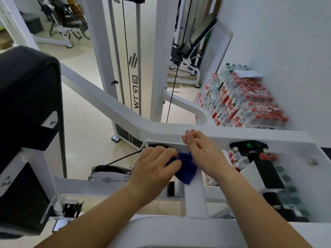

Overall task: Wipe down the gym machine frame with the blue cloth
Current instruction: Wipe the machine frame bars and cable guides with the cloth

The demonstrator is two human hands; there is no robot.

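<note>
Soft even indoor light, faint shadows, wide-angle bending at edges, slight motion blur.

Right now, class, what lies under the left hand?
The blue cloth pokes out from under the left hand, with a black wheel just beyond. The rest of the cloth is covered.

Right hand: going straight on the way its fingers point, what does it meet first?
The white frame beam; the right hand has its fingertips seemingly already on the beam's near edge, though depth is unclear.
</note>
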